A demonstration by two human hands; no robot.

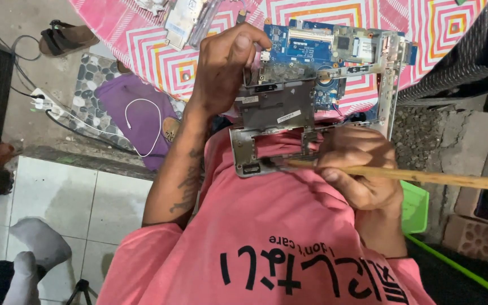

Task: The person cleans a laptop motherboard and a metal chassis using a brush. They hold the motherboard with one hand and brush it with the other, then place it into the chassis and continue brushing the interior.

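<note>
Left hand [221, 70] clamps the board [312, 62] (at 12 o'clock); right hand [360, 169] grips a brush [425, 178], mid-cleaning.

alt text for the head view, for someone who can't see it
Seen from above, a person in a pink shirt holds a laptop board in its metal frame against the edge of a pink patterned table. The left hand grips the frame's top; the right hand holds a wooden-handled brush to its lower edge.

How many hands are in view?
2: the left hand grips the circuit board near its top; the right hand holds a wooden stick at its lower edge. No others show.
</note>
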